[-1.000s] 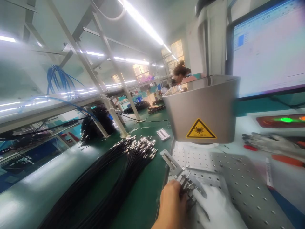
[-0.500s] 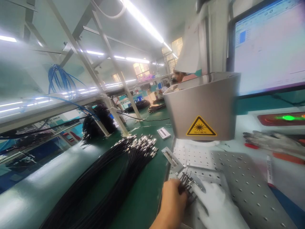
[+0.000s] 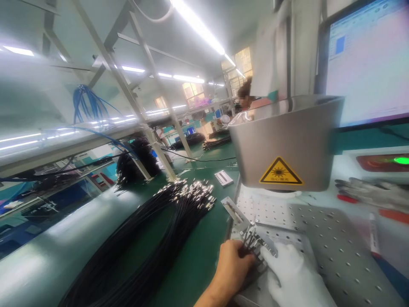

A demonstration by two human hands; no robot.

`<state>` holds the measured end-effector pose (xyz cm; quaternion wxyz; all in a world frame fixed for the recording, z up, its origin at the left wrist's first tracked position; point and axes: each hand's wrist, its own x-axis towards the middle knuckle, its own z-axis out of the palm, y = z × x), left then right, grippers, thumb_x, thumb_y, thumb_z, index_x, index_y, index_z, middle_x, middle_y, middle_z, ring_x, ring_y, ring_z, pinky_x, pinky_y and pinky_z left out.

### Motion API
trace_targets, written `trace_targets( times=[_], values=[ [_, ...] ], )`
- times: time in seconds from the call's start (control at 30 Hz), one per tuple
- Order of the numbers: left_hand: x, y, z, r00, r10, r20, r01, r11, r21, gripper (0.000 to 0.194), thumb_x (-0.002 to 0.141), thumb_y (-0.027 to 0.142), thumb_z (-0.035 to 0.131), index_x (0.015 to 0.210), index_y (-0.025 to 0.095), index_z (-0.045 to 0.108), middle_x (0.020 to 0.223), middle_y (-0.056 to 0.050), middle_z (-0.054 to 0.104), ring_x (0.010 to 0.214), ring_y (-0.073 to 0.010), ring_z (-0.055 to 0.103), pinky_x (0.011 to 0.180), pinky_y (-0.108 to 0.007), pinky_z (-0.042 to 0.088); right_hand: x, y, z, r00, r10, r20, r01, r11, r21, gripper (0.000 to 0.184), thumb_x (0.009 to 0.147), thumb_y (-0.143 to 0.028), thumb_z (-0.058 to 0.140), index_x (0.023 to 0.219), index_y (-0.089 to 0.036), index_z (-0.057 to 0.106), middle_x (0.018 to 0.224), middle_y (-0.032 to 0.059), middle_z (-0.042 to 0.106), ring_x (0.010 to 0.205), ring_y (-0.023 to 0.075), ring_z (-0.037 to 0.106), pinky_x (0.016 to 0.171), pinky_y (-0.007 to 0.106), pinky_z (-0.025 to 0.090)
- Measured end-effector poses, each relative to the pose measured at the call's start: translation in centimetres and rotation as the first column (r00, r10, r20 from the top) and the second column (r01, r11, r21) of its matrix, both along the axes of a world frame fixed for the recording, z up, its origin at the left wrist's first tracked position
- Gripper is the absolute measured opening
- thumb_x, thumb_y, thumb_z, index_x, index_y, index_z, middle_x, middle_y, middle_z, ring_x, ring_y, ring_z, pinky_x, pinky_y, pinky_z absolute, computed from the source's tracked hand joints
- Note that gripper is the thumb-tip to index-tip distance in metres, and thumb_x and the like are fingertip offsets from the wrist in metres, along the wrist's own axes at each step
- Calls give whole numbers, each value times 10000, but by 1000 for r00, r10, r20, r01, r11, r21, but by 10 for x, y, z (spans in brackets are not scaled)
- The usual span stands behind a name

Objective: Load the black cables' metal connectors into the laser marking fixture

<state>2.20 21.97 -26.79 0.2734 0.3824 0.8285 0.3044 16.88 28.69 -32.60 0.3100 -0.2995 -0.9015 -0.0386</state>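
Note:
My left hand [image 3: 232,266], bare, is closed round a bunch of thin cables with metal ends [image 3: 250,238] that stick up past the thumb and fingers. Beside it my right hand [image 3: 292,270], in a white glove, has its thumb and fingertips closed at the toothed edge of a metal fixture [image 3: 270,246]; what they pinch is hidden. Both hands are over the front of a perforated metal plate [image 3: 335,238]. A slotted metal bar [image 3: 235,211] lies at the plate's left edge, just beyond the cable ends.
A large looped bundle of black cables [image 3: 172,251] lies on the green table [image 3: 204,238]. Above the plate hangs a grey metal housing [image 3: 284,145] with a laser warning sign. On the right are a marker [image 3: 373,234], a glove [image 3: 367,192] and a monitor [image 3: 367,64].
The view has shifted slightly, so the surroundings sit farther right. My left hand still grips the cables, and my gloved right hand remains at the fixture with its fingers slightly moved.

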Motion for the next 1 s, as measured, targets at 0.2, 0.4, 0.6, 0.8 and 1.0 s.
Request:
trace_targets(
  times=[0.2,0.4,0.6,0.8,1.0],
  values=[
    [-8,-14,-4,994,94,50,-98,991,89,83,734,214,568,804,172,582,698,16,547,683,-140,493,636,-263,345,-1,3,-5,998,0,61,-5,996,87,433,639,-139,630,1035,-275,741,927,119,639,720,241,552,625,343,431],
    [2,-13,4,984,175,-16,-173,979,107,34,733,167,526,723,196,510,699,9,543,696,-146,487,653,-274,344,-5,11,-23,997,45,68,-54,988,143,454,618,-170,615,1040,-265,753,957,137,654,696,258,562,659,392,453],
    [2,-1,15,990,98,-99,-87,990,112,157,749,159,518,619,200,441,615,38,447,642,-120,401,613,-272,279,-2,2,-4,992,-7,123,7,1000,-4,455,678,-113,579,1071,-276,739,1045,130,645,777,251,574,671,340,456],
    [1,5,6,996,18,-83,-16,1000,25,230,733,187,561,550,193,422,548,58,367,600,-103,348,574,-271,237,-3,-3,7,971,-10,241,55,982,-181,523,716,-91,552,1183,-283,691,981,119,618,834,254,572,758,354,445],
    [1,11,2,996,1,-92,-1,1000,5,273,664,141,560,492,192,355,507,66,314,563,-86,316,524,-267,202,-2,-2,0,980,-9,201,54,975,-218,519,719,-124,570,1200,-284,679,1013,120,608,889,272,570,832,390,446]
  ],
)
